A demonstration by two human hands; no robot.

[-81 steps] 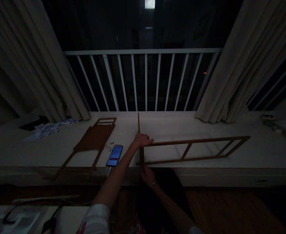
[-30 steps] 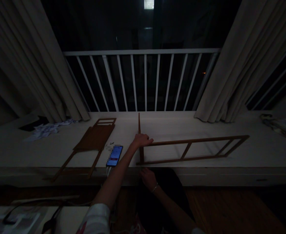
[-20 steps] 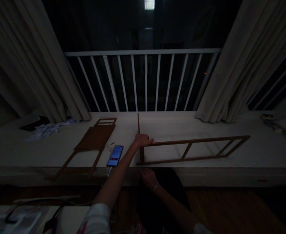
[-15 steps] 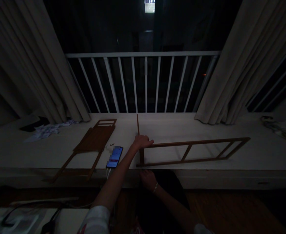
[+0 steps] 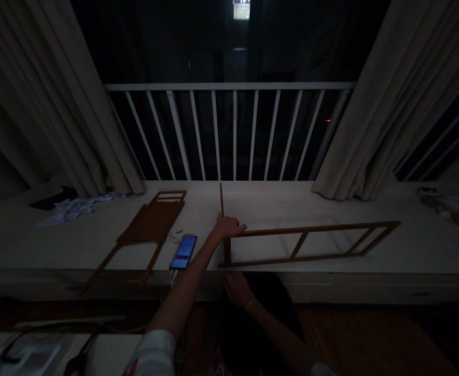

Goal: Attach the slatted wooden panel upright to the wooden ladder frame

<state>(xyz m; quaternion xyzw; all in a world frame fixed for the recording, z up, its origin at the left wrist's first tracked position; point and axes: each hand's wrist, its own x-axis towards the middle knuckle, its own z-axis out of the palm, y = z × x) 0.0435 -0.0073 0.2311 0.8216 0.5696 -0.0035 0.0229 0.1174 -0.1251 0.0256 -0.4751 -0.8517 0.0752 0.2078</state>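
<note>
A brown wooden frame [image 5: 300, 245] with crossbars stands on its long edge on the white ledge, reaching off to the right. At its left end my left hand [image 5: 228, 227] is closed over the upper corner, with the thumb pointing right along the top rail. A thin wooden bar [image 5: 221, 199] sticks out beyond that hand toward the window. My right hand [image 5: 237, 289], a bracelet at its wrist, is at the ledge's front edge just below the frame's lower left corner. Its fingers look curled; whatever they hold is hidden in the dark.
On the ledge [image 5: 276, 203] to the left lies a folded wooden chair-like piece [image 5: 151, 222], its legs overhanging the front. A lit phone [image 5: 184, 252] with a cable and small parts lie beside it. Crumpled papers [image 5: 70, 211], curtains [image 5: 364, 115] and a white railing [image 5: 235, 136] are farther back.
</note>
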